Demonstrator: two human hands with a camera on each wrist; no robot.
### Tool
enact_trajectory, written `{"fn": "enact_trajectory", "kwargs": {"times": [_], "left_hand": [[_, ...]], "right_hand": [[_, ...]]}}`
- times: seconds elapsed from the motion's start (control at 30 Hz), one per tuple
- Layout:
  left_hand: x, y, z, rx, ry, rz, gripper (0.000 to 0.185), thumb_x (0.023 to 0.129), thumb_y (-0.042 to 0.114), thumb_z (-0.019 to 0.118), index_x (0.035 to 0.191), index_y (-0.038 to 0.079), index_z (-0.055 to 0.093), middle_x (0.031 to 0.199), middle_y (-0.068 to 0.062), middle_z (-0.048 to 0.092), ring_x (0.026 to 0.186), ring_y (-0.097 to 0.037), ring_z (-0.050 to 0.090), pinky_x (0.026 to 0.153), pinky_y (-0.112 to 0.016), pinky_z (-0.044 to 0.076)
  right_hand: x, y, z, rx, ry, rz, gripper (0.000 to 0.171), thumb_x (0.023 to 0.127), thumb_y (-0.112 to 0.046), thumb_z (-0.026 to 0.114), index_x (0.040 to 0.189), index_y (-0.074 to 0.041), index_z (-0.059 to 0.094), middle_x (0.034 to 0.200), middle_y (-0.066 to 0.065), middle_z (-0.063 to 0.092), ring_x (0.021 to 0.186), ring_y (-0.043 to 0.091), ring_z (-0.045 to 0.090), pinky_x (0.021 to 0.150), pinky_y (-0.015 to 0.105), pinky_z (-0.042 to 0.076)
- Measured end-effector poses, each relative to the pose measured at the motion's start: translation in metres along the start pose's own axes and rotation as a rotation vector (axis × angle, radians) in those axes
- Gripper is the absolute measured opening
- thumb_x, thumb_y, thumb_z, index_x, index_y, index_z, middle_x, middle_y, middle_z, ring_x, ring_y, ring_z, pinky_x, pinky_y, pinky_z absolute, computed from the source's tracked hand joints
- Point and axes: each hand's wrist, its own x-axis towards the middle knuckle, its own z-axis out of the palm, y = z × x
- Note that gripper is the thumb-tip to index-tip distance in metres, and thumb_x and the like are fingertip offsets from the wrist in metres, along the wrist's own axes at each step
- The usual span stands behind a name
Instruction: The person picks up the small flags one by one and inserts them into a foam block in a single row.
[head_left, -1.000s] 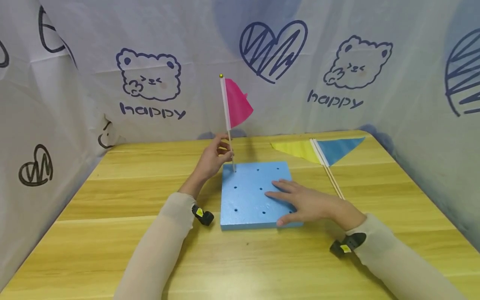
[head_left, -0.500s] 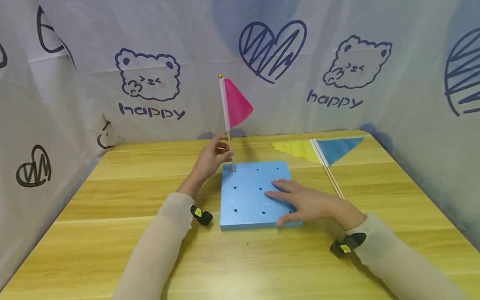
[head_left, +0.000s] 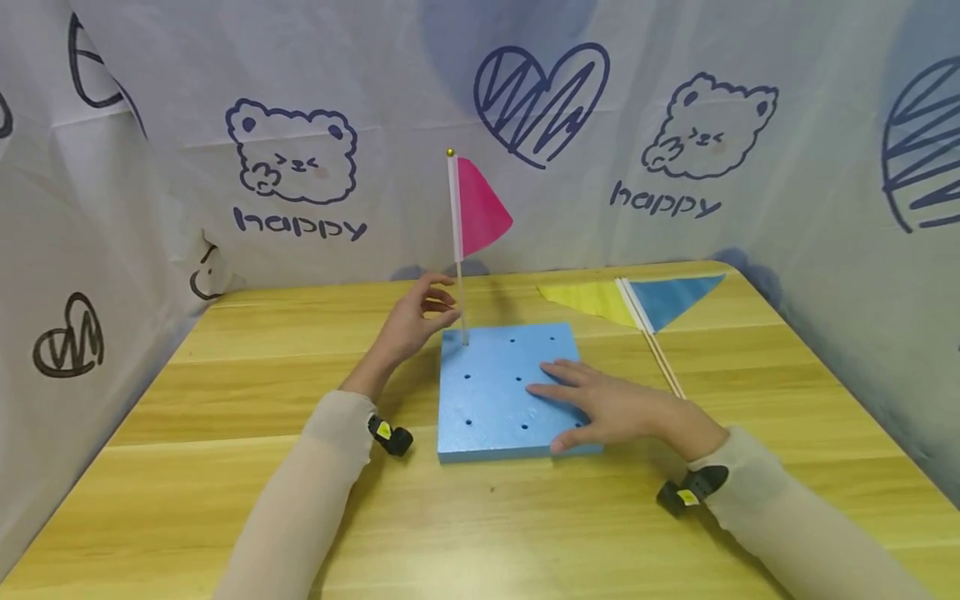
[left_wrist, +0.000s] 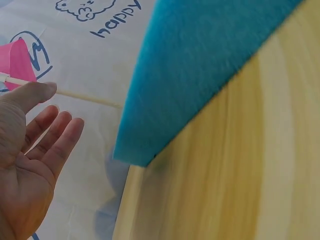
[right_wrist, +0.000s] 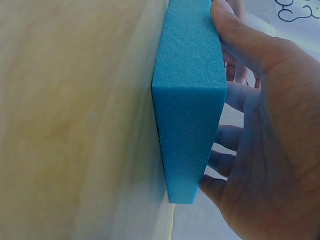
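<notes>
A pink triangular flag [head_left: 483, 210] with a gold-coloured tip stands nearly upright, its stick in the back-left hole of a blue foam board [head_left: 491, 404]. Just left of the stick is my left hand [head_left: 410, 321], its fingers loosely bent and parted. In the left wrist view the thumb overlaps the stick [left_wrist: 90, 98], while the other fingers lie apart from it. My right hand [head_left: 618, 407] rests with spread fingers on the right side of the board. From the right wrist, its fingertips show along the top face and the board's thick side [right_wrist: 187, 125] faces the camera.
A yellow flag [head_left: 592, 303] and a blue flag [head_left: 675, 300] lie on the wooden table [head_left: 480, 533] at the back right, sticks side by side, running toward my right wrist. A printed white cloth [head_left: 420, 92] hangs behind and at both sides.
My left hand has let go of the flag stick and drawn slightly left, fingers looser. The pink flag has straightened a little to the right. My right hand stays on the board.
</notes>
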Motion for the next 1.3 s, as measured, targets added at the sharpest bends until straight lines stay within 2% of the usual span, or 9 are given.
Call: {"fn": "enact_trajectory", "kwargs": {"times": [0.3, 0.5, 0.73, 0.9, 1.07, 1.3], "left_hand": [[-0.015, 0.001, -0.013, 0.127, -0.069, 0.01, 0.052, 0.093, 0.019, 0.07, 0.138, 0.01, 0.046, 0.12, -0.019, 0.059, 0.11, -0.028, 0.06, 0.093, -0.044, 0.05], [-0.028, 0.003, -0.02, 0.188, -0.126, -0.009, 0.054, 0.093, 0.029, 0.069, 0.139, 0.014, 0.045, 0.122, -0.013, 0.058, 0.113, -0.026, 0.057, 0.094, -0.042, 0.05], [-0.043, 0.004, -0.025, 0.282, -0.208, 0.013, 0.061, 0.092, 0.034, 0.07, 0.141, 0.008, 0.045, 0.128, -0.018, 0.056, 0.116, -0.028, 0.054, 0.098, -0.046, 0.047], [-0.055, 0.007, -0.025, 0.352, -0.275, -0.006, 0.066, 0.091, 0.043, 0.069, 0.143, 0.012, 0.044, 0.135, -0.015, 0.052, 0.123, -0.029, 0.049, 0.101, -0.049, 0.043], [-0.064, 0.006, -0.024, 0.446, -0.319, 0.006, 0.073, 0.09, 0.057, 0.062, 0.147, 0.016, 0.043, 0.142, -0.009, 0.047, 0.13, -0.028, 0.044, 0.106, -0.049, 0.038], [-0.073, 0.012, -0.02, 0.504, -0.392, 0.007, 0.081, 0.085, 0.069, 0.057, 0.149, 0.022, 0.04, 0.15, -0.009, 0.036, 0.138, -0.03, 0.034, 0.11, -0.051, 0.032]], "right_hand": [[-0.002, -0.001, -0.002, 0.004, 0.006, -0.024, 0.091, 0.08, -0.074, 0.059, 0.155, -0.029, 0.031, 0.163, 0.008, 0.013, 0.148, 0.034, 0.007, 0.113, 0.057, 0.021], [-0.003, -0.001, -0.002, -0.005, 0.015, -0.042, 0.091, 0.08, -0.075, 0.056, 0.155, -0.028, 0.032, 0.163, 0.008, 0.014, 0.148, 0.034, 0.008, 0.113, 0.056, 0.022], [-0.003, 0.0, -0.002, -0.007, 0.014, -0.042, 0.092, 0.08, -0.076, 0.055, 0.155, -0.028, 0.032, 0.163, 0.008, 0.014, 0.148, 0.034, 0.008, 0.113, 0.057, 0.022], [-0.002, 0.0, -0.002, -0.01, 0.015, -0.046, 0.092, 0.08, -0.077, 0.054, 0.155, -0.028, 0.032, 0.163, 0.008, 0.014, 0.148, 0.034, 0.008, 0.113, 0.056, 0.022], [-0.002, 0.0, -0.002, -0.01, 0.014, -0.054, 0.092, 0.08, -0.077, 0.054, 0.155, -0.027, 0.032, 0.163, 0.008, 0.014, 0.148, 0.034, 0.007, 0.113, 0.056, 0.022], [-0.002, 0.001, -0.001, -0.007, 0.014, -0.056, 0.092, 0.081, -0.075, 0.056, 0.155, -0.026, 0.032, 0.163, 0.009, 0.014, 0.148, 0.035, 0.008, 0.113, 0.057, 0.021]]}}
